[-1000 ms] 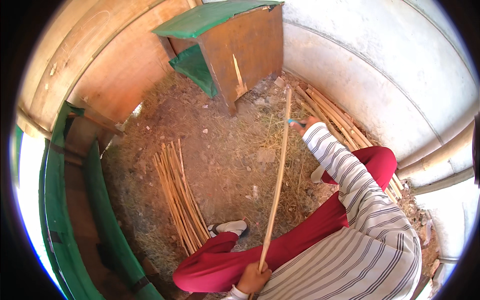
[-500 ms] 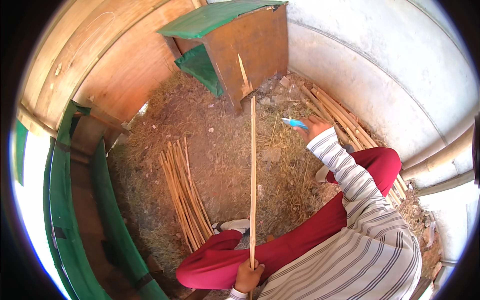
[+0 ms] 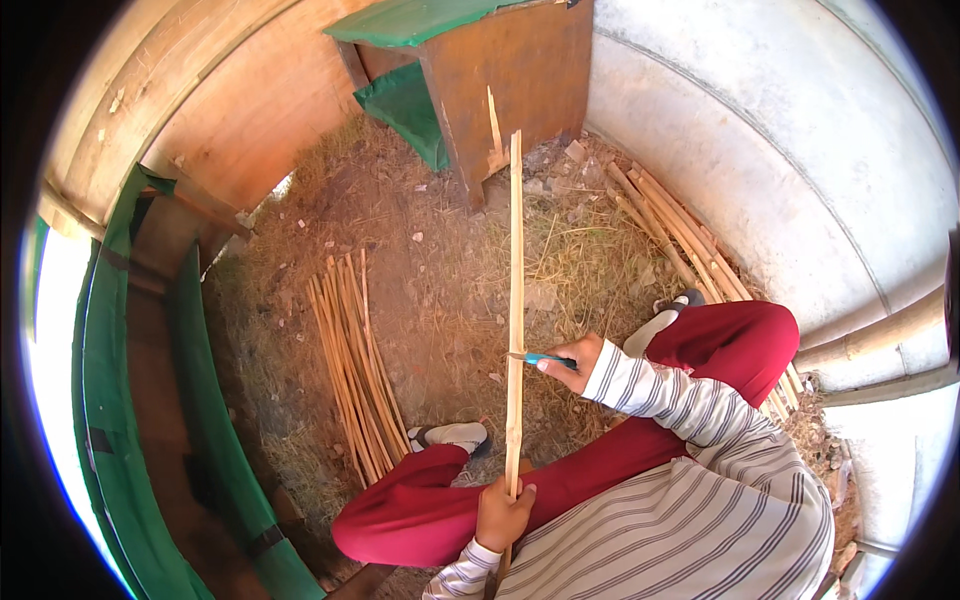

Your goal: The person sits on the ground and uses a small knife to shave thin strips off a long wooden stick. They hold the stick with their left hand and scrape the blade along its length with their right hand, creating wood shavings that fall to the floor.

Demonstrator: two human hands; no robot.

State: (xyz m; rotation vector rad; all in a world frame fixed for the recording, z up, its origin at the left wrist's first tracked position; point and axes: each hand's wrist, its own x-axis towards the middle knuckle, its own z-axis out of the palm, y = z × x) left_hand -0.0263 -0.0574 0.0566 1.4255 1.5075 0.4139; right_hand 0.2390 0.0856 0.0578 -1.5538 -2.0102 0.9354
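My left hand (image 3: 505,513) is closed around the lower part of a long, pale bamboo strip (image 3: 516,260). The strip stands nearly straight up the view, its lower end running past my hand toward my lap. Farther up, my right hand (image 3: 570,364) grips a small knife with a blue handle (image 3: 543,358). Its blade lies against the strip, about midway along, roughly crosswise. My legs in red trousers (image 3: 610,455) are bent to either side, with the strip between them.
Several bamboo strips (image 3: 350,370) lie in a bundle on the dry, grassy ground at left. Thicker canes (image 3: 690,235) rest along the pale wall at right. A brown wooden box (image 3: 515,85) with a green cover stands ahead. Green-covered boards (image 3: 200,370) line the left side.
My right hand has drawn the knife back toward me and left, onto the strip. My left hand has risen slightly with the strip, whose far end now reaches higher in view.
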